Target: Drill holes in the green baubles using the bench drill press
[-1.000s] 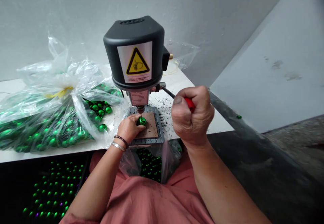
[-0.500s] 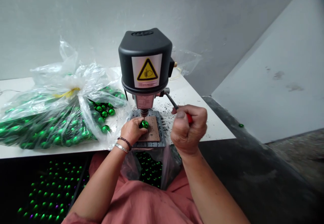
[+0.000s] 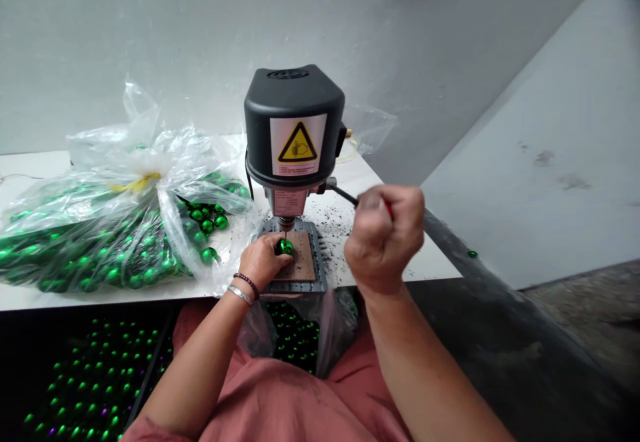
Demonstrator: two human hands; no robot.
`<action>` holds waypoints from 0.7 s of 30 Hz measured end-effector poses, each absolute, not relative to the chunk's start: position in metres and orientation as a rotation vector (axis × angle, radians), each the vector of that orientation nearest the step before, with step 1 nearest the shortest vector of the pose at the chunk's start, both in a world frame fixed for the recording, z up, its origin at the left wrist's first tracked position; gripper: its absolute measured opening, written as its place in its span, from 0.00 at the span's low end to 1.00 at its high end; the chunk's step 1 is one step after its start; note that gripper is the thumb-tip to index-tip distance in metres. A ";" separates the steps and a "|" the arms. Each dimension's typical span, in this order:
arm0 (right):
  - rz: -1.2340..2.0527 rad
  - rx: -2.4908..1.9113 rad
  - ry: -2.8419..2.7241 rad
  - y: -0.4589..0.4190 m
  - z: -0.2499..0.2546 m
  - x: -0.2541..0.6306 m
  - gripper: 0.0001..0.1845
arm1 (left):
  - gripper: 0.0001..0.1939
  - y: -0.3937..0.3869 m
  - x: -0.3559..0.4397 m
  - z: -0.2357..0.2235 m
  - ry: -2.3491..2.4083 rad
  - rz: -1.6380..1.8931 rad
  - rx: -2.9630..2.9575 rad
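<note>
A black bench drill press (image 3: 295, 129) with a yellow warning label stands on the white table. Under its chuck (image 3: 286, 223), my left hand (image 3: 263, 256) pinches a shiny green ball (image 3: 286, 247) against a brown board (image 3: 302, 265) on the grey drill base (image 3: 320, 275). The thin bit comes down to the top of the ball; whether it has entered I cannot tell. To the right, my right hand (image 3: 385, 235) is wrapped round the red knob (image 3: 388, 207) of the feed lever (image 3: 344, 195). Dark shavings lie round the base.
A tied clear plastic bag (image 3: 120, 229) full of green balls covers the table's left side, with loose balls (image 3: 207, 225) beside it. Below the edge are an open bag of green balls (image 3: 293, 335) and a dark container of them (image 3: 85, 389). One ball (image 3: 473, 254) lies on the floor.
My right hand has swung the lever slightly upward and to the right. My left hand keeps the ball in place. The view has shifted a little.
</note>
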State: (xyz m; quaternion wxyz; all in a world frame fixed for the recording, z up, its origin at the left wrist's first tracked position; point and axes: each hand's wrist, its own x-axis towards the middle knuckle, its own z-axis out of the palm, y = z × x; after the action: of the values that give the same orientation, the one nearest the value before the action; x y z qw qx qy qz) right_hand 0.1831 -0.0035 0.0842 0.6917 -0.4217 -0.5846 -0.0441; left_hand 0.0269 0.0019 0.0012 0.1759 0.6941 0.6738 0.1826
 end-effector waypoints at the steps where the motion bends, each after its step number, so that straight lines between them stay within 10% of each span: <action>1: -0.084 -0.948 -1.328 0.001 0.098 0.183 0.07 | 0.17 0.001 0.026 0.002 1.915 0.534 1.931; 21: 0.176 -0.909 -1.330 0.025 0.129 0.183 0.17 | 0.26 -0.056 0.000 0.007 1.018 0.616 1.191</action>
State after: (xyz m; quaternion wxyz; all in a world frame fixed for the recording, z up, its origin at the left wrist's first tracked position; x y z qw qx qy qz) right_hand 0.1830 0.0253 0.1289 0.6891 -0.4064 -0.5947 0.0789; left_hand -0.0004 -0.0558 0.0068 0.6663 0.5274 0.4509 0.2730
